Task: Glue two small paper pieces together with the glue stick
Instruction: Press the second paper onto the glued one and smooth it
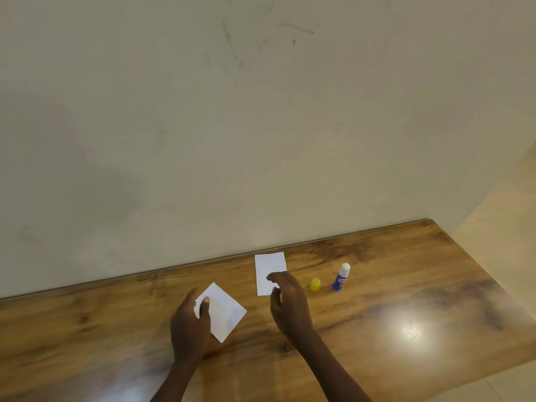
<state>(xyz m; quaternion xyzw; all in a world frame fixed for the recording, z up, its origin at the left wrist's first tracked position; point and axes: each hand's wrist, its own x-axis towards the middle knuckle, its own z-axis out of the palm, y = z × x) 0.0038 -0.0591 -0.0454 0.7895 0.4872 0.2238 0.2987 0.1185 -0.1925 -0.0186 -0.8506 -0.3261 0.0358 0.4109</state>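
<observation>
At a wooden desk (pixel 377 329) against a pale wall (pixel 261 126), the left hand (pixel 190 329) pinches the edge of a white paper piece (pixel 224 313) at 7 o'clock. The right hand (pixel 288 306), fingers loosely spread and gripping nothing, touches a second paper piece (pixel 269 268) at 12 o'clock. An uncapped blue glue stick (pixel 341 277) stands at 2 o'clock, its yellow cap (pixel 315 284) just beside it.
</observation>
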